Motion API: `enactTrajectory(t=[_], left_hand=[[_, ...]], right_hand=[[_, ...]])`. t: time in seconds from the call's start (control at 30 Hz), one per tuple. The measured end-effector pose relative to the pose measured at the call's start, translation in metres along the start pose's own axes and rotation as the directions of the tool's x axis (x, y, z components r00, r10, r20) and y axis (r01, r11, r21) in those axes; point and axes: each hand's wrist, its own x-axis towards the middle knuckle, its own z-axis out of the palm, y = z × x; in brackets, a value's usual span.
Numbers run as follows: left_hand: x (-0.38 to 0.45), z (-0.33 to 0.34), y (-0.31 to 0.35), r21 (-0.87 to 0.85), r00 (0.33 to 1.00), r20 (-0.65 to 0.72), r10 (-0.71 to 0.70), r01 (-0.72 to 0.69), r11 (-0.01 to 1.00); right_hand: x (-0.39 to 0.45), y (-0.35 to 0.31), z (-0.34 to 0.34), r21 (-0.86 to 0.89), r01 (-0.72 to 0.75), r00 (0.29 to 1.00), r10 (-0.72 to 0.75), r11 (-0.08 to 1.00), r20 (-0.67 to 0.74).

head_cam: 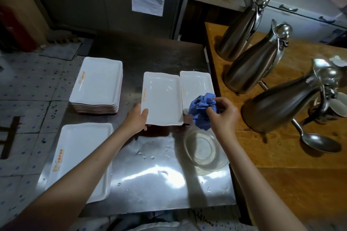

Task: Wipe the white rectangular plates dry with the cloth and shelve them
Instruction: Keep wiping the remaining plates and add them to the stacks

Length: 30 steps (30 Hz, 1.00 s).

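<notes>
Wiping step, abt to start. Left hand [138, 117] grips the near-left corner of the plate [161, 97], frame centre, over the steel table [150, 174]. Right hand [223, 114] w/ grip bunched round the blue cloth [201, 108]. Next, probably: cloth onto plate face, rub dry, then onto a stack.

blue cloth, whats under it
The blue cloth, bunched in the right hand, hangs over the near end of a plate stack and a glass dish's far rim. That plate corner is hidden.

Steel table [159, 178] beside wooden counter [281, 155], speckled floor [28, 90].
</notes>
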Motion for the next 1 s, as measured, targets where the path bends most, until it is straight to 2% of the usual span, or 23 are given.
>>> enactTrajectory(t=[0.17, 0.47, 1.0], left_hand=[[-0.015, 0.016, 0.005, -0.083, 0.997, 0.074, 0.017, -0.011, 0.996], [-0.04, 0.045, 0.014, -0.112, 0.996, 0.084, 0.029, -0.02, 0.993], [-0.065, 0.078, 0.034, 0.091, 0.997, 0.018, 0.07, -0.071, 0.993]], right_hand=[[-0.002, 0.004, -0.013, -0.002, 0.019, 1.0, -0.019, 1.0, -0.005], [-0.004, 0.013, -0.039, -0.019, 0.06, 0.998, -0.061, 0.998, -0.023], [-0.008, 0.032, -0.061, -0.028, 0.006, 1.0, -0.007, 1.0, -0.023]])
